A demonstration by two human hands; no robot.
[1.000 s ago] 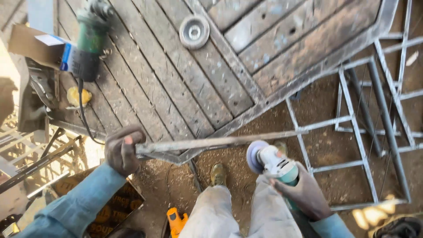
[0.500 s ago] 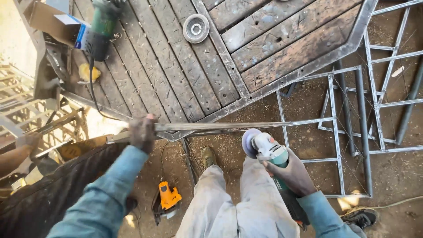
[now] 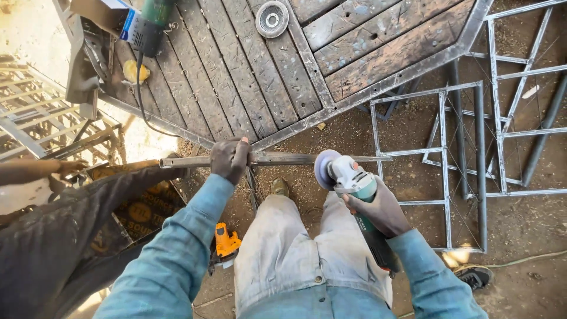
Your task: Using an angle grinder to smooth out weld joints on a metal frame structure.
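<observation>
My left hand [image 3: 231, 158] grips a long thin metal bar [image 3: 283, 158] that runs level across the corner of a wooden platform [image 3: 248, 82]. My right hand [image 3: 381, 208] holds a green and white angle grinder [image 3: 348, 177] by its body. Its disc [image 3: 323, 169] stands right against the bar, just right of my left hand. My legs in pale trousers [image 3: 295, 254] are below the bar. At the left another person's hand [image 3: 71, 167] and dark sleeve reach toward the bar's left end.
On the platform lie a second green grinder [image 3: 147, 23] with a black cord, a round wire-cup disc [image 3: 271, 18] and a cardboard box [image 3: 103, 13]. Welded metal frames [image 3: 460, 159] lie on the dirt at the right. An orange tool [image 3: 225, 241] lies by my left leg.
The view has shifted so the platform sits higher and further left. The grinder disc has come closer to the bar. Another person's hand and sleeve have come into view at the left.
</observation>
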